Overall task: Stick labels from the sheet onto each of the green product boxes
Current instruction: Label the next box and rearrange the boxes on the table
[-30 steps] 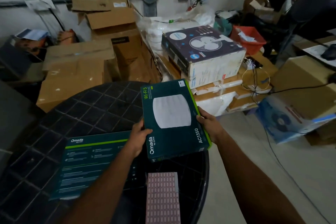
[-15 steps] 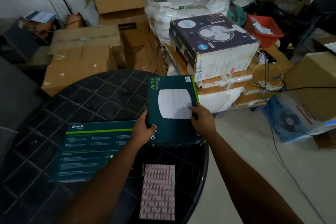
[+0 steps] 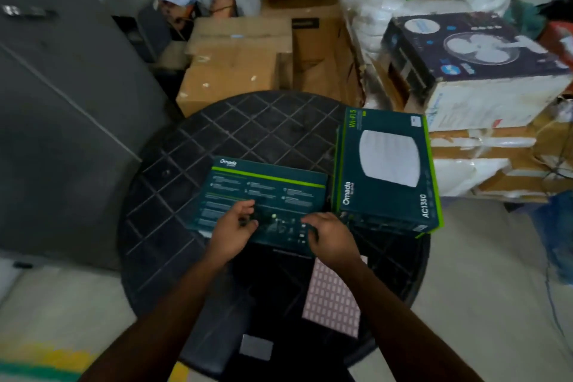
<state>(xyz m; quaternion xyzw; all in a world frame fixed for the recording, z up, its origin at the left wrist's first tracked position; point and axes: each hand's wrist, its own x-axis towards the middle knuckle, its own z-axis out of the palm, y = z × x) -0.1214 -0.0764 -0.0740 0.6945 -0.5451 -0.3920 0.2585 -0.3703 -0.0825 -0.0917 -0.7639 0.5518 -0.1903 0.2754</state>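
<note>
Label sheet (image 3: 333, 299): pink grid of small labels, flat on the table's near edge at 5 o'clock, just behind the right wrist; none lifted that can be seen.
Left hand (image 3: 231, 228): fingers loosely spread, resting on the near edge of the flat box; not clamped on it.
Right hand (image 3: 330, 234): fingers curled at the same box's near right corner; whether it grips the edge, cannot tell.
Flat box (image 3: 263, 195): green, printed back face up, centre of table.
Stacked box (image 3: 387, 170): green, front face up, at 2 o'clock, right edge overhanging the table rim; seems to sit on another.
Step, judged: squaring the flat box for labelling. Hold it steady with one hand, peel one label cleanly, press it onto a bare patch clear of print.
Table (image 3: 248, 127): round, black, diamond-grid top, dimly lit.
Room, 12 o'clock: brown cartons (image 3: 235, 62) piled against the wall.
Room, 2 o'clock: fan carton (image 3: 474, 56) on wrapped bundles.
</note>
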